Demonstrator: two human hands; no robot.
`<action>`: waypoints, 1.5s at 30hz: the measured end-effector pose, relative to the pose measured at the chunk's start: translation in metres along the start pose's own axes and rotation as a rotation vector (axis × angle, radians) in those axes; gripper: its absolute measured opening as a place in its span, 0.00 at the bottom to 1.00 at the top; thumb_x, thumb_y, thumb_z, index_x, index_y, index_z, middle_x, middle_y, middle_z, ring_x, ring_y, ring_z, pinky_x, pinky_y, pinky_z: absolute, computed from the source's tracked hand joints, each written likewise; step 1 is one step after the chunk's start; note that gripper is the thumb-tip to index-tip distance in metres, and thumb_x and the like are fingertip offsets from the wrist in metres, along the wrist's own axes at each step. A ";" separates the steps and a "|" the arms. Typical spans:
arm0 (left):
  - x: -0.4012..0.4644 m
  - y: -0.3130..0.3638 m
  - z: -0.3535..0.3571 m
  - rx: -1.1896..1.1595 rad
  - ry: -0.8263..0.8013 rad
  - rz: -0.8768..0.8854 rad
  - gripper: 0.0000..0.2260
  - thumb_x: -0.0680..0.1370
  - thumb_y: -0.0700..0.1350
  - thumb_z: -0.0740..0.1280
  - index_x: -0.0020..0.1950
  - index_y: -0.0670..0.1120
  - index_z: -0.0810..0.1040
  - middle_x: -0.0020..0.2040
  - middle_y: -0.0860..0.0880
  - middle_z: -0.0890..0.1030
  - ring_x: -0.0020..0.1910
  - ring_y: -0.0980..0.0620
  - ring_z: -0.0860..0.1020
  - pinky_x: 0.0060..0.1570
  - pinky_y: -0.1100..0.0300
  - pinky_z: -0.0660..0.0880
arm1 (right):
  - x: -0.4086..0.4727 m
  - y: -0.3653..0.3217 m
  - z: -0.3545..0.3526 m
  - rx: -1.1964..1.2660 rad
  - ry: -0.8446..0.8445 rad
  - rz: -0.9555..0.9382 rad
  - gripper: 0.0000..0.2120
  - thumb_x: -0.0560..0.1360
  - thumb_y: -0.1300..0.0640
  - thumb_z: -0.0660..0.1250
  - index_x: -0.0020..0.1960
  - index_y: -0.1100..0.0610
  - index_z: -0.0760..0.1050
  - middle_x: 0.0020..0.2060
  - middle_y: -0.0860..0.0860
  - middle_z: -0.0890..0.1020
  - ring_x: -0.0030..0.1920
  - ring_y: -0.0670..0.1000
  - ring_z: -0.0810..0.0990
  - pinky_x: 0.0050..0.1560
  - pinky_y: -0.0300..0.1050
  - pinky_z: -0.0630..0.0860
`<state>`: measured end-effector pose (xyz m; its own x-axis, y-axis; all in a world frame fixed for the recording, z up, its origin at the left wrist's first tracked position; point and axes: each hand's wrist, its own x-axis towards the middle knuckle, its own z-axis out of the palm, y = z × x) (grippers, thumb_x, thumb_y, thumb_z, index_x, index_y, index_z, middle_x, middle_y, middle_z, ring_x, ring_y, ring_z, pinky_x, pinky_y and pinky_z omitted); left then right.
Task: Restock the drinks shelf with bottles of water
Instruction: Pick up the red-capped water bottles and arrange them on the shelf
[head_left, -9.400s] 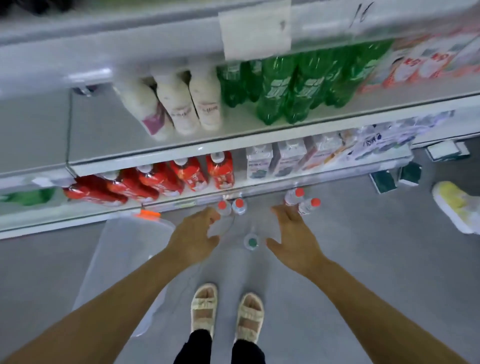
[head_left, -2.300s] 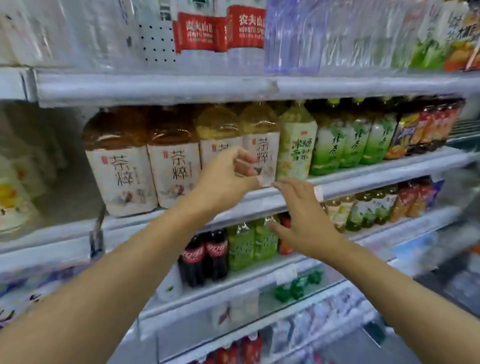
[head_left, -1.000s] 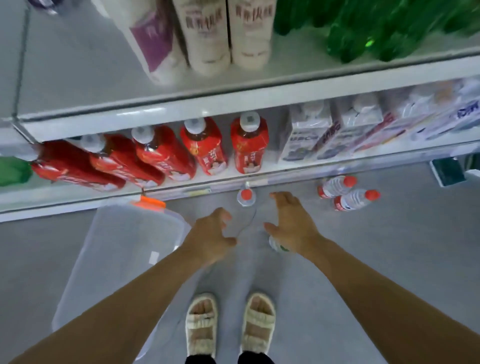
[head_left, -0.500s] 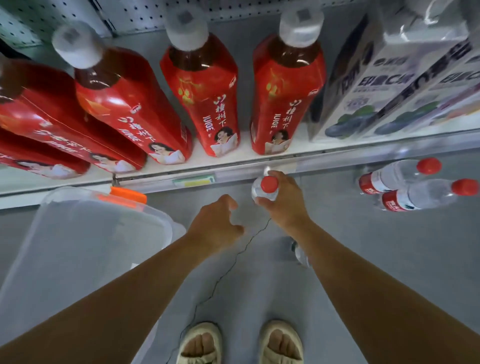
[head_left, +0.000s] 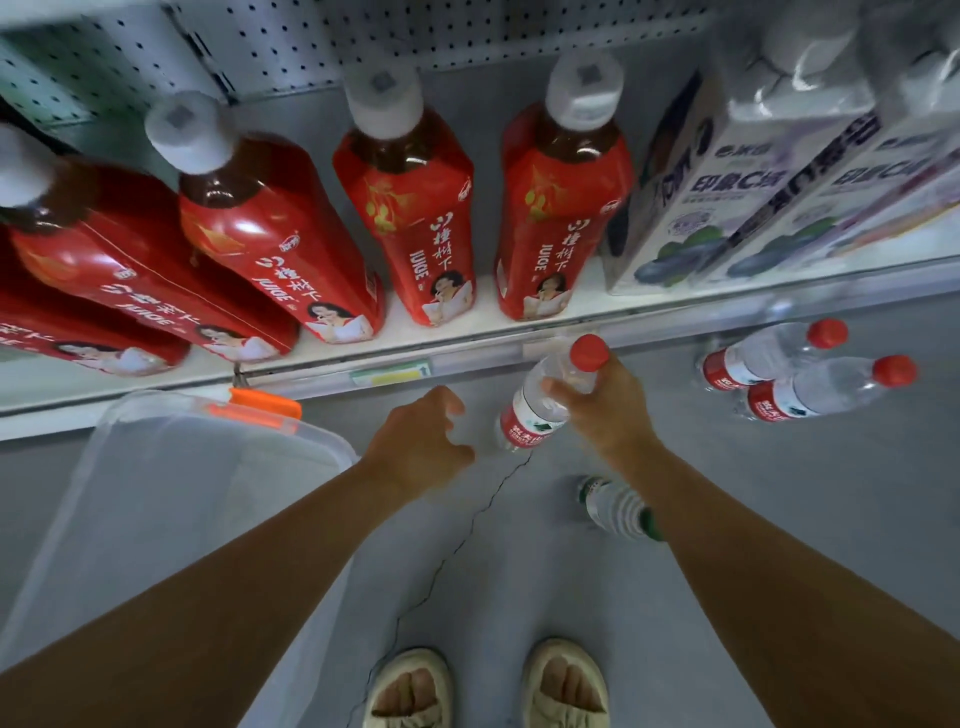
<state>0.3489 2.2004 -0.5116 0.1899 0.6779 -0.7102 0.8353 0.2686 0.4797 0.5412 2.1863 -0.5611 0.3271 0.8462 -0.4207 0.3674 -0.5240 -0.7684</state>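
Note:
My right hand (head_left: 605, 410) grips a clear water bottle (head_left: 535, 410) with a red cap and red label, holding it tilted above the grey floor in front of the bottom shelf (head_left: 322, 358). My left hand (head_left: 415, 441) hovers just left of the bottle, fingers loosely curled, holding nothing. Two more red-capped water bottles (head_left: 779, 371) lie on the floor to the right. A green-labelled bottle (head_left: 613, 506) lies on the floor, partly hidden under my right forearm.
Red juice bottles (head_left: 415, 208) and white cartons (head_left: 727, 197) fill the bottom shelf. A clear plastic bin (head_left: 156, 493) with an orange latch stands on the floor at left. My sandalled feet (head_left: 488, 686) are at the bottom edge.
My right hand has lifted the red-capped bottle off the floor and tilted it. The camera has dropped closer to the bottom shelf. My left hand stays beside it.

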 end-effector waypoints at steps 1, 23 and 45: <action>-0.008 0.008 -0.005 -0.007 0.000 0.005 0.20 0.73 0.45 0.72 0.62 0.48 0.70 0.58 0.48 0.75 0.47 0.52 0.76 0.41 0.65 0.74 | -0.006 -0.008 -0.013 0.013 -0.007 0.017 0.16 0.71 0.55 0.73 0.57 0.59 0.76 0.48 0.50 0.80 0.47 0.48 0.76 0.46 0.35 0.68; -0.293 0.294 -0.140 -0.306 -0.304 0.282 0.26 0.69 0.46 0.76 0.64 0.49 0.70 0.58 0.48 0.79 0.55 0.51 0.78 0.56 0.54 0.76 | -0.209 -0.318 -0.338 -0.069 -0.091 -0.023 0.14 0.70 0.44 0.71 0.42 0.56 0.79 0.35 0.52 0.82 0.32 0.45 0.81 0.34 0.42 0.78; -0.573 0.452 -0.327 -0.449 0.101 0.710 0.20 0.71 0.38 0.73 0.58 0.49 0.71 0.49 0.50 0.80 0.48 0.52 0.79 0.47 0.56 0.78 | -0.399 -0.639 -0.494 -0.209 0.138 -0.578 0.15 0.71 0.39 0.67 0.46 0.50 0.78 0.43 0.47 0.83 0.44 0.47 0.81 0.48 0.49 0.79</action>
<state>0.4490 2.1574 0.2807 0.5274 0.8406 -0.1236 0.2466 -0.0122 0.9690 0.6059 2.1354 0.3358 0.1284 0.9854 0.1114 0.6762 -0.0049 -0.7367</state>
